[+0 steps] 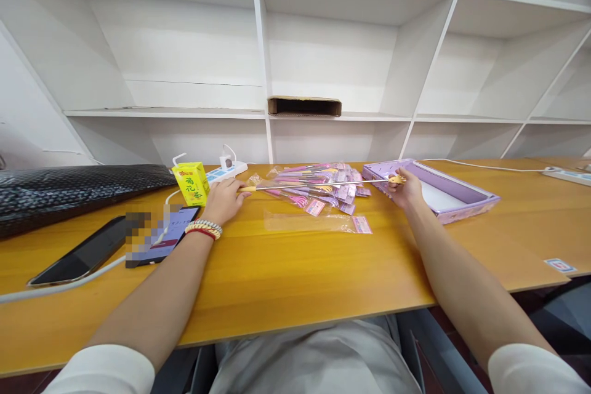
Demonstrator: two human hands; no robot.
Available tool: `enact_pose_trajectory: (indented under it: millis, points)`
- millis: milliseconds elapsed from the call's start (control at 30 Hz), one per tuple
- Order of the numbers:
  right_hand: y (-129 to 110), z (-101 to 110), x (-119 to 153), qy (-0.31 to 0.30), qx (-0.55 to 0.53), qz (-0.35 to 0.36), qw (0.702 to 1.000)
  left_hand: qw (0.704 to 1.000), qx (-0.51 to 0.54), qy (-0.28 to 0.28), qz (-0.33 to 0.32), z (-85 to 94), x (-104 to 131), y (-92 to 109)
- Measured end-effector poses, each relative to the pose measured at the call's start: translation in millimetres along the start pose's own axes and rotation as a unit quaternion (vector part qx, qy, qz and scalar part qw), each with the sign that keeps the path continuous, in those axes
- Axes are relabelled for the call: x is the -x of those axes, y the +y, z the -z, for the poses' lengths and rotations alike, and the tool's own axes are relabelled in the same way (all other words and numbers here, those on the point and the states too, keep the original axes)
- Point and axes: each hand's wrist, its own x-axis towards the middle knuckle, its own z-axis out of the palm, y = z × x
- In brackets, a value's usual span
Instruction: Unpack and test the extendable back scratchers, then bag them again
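A thin metal rod (318, 184) with yellow ends stretches between my two hands above the table. My left hand (225, 200) is closed on its left end, and my right hand (406, 189) pinches the yellow piece at its right end. Behind and below the rod lies a pile of pink and purple items in clear packets (337, 194). In front of the pile a flat clear sleeve (305, 222) with a pink label rests on the wood. The purple open box (466, 212) stands just beyond my right hand.
A yellow drink carton (191, 184) and a white power strip (233, 169) stand behind my left hand. Two phones (83, 252) and a white cable lie at left, near a black textured bag (78, 194). White shelves hold a cardboard box (305, 106).
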Motion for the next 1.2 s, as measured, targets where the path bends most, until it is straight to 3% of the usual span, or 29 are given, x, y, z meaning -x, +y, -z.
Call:
enact_pose_trajectory:
  millis: [400, 700, 1000, 1200]
  points:
    - [8.8, -4.2, -1.6, 0.060, 0.022, -0.013, 0.998, 0.997, 0.013, 0.049, 0.053, -2.5, -0.6, -0.9]
    - [6.5, -5.5, -0.7, 0.076, -0.050, -0.016, 0.996, 0.987, -0.022, 0.108, 0.118, -1.6, -0.4, 6.7]
    - [8.4, -4.5, -1.5, 0.039, -0.061, 0.019, 0.997, 0.988, 0.026, 0.045, 0.147, -6.3, -0.4, -2.7]
    - [9.0, -2.2, -2.2, 0.035, -0.047, 0.038, 0.998, 0.987, 0.023, 0.039, 0.152, -12.1, -0.2, -12.1]
